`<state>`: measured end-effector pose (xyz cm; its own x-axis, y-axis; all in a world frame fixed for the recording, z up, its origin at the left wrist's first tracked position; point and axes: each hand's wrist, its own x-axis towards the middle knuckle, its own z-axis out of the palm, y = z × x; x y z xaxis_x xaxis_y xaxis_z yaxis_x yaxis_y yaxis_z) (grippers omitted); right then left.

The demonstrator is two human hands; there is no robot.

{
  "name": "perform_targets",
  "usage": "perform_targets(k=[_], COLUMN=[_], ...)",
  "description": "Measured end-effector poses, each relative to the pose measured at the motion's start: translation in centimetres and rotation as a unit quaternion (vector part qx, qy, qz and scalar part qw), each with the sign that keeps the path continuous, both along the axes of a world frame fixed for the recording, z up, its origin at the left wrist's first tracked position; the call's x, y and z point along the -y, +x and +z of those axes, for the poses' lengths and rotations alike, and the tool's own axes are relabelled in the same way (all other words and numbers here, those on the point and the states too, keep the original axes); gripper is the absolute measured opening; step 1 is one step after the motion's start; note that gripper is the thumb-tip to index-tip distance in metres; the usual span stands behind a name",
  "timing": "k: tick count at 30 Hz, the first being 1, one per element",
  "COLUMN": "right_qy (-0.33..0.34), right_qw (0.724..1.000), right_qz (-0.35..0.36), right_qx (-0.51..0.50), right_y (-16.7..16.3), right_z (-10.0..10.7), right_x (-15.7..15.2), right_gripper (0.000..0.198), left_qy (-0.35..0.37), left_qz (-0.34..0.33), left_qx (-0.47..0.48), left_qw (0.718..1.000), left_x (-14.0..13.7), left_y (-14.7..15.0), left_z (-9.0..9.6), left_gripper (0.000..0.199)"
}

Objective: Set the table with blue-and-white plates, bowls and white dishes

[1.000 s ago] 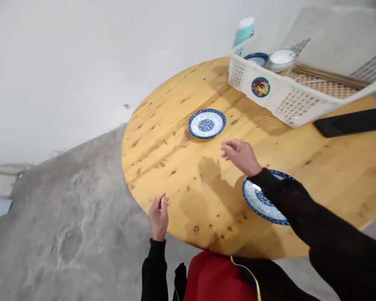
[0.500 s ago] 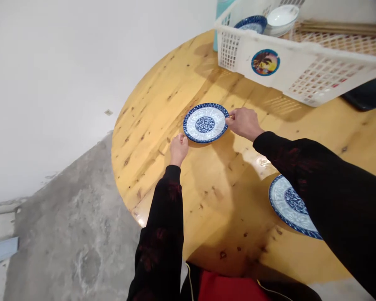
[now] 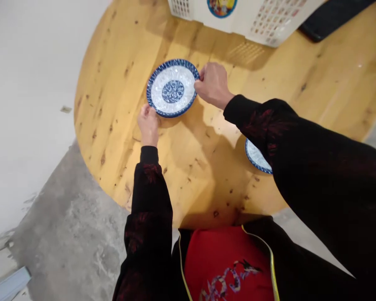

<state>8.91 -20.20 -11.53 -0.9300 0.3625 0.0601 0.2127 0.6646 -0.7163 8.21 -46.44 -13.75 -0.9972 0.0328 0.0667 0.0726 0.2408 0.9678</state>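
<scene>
- Right hand first: thumb and fingers are pinched together on the right-hand rim of a blue-and-white plate, so yeah, clamped on.
- Left hand has the same plate by its lower-left rim, the bit facing the table's left edge and the person, fingertips bunched against it.
- The plate itself is face up between the two hands, closer to the left edge of the round wooden table than to the right one (can't tell if it's resting on the wood or held slightly above it). Dark blue band round the rim, pale ring inside, patterned blue circle in the middle.
- Second plate, also with a blue rim, lies toward the near edge, right of the held one and well apart from it. The right sleeve hides most of it.
- White plastic basket stands beyond the held plate, on the far side of the table, with a round sticker on its front wall. Only the lower part shows.
- Black flat slab, phone-looking, lies just beside the basket's right end.
- Red top under a black jacket with a yellow zip, right up at the near edge.
</scene>
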Motion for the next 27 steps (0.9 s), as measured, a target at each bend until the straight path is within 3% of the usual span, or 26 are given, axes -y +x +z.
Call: perform_targets(k=[3, 7, 11, 15, 19, 23, 27], right_qy=[-0.032, -0.080, -0.139, -0.234, -0.319, -0.345, -0.348], right_qw=[0.998, 0.992, 0.989, 0.970, 0.939, 0.921, 0.918], right_qz=[0.002, -0.002, -0.008, -0.059, -0.125, -0.172, -0.184], right_qx=[-0.061, -0.098, -0.043, -0.006, 0.030, 0.048, 0.040], right_y=[2.4, 9.2, 18.7, 28.0, 34.4, 37.1, 36.7], right_z=[2.7, 6.1, 6.0, 2.6, -0.7, -2.4, -3.2], right_x=[0.1, 2.4, 6.7, 12.7, 19.4, 24.0, 25.9], right_gripper=[0.028, 0.034, 0.030, 0.025, 0.022, 0.023, 0.023], left_qy=[0.051, 0.051, 0.003, -0.041, -0.092, -0.115, -0.098], left_qz=[0.003, -0.021, -0.068, -0.112, -0.112, -0.116, -0.116], left_qx=[0.012, 0.020, 0.047, 0.118, 0.142, 0.142, 0.137], left_qw=[0.999, 0.998, 0.997, 0.986, 0.979, 0.976, 0.979], left_x=[0.9, 3.3, 7.0, 11.7, 16.5, 19.7, 20.9], left_y=[1.3, 6.5, 14.2, 21.3, 25.8, 26.9, 25.9], left_z=[2.2, 5.9, 7.4, 6.4, 4.4, 2.4, 0.8], left_gripper=[0.027, 0.029, 0.027, 0.029, 0.027, 0.028, 0.028])
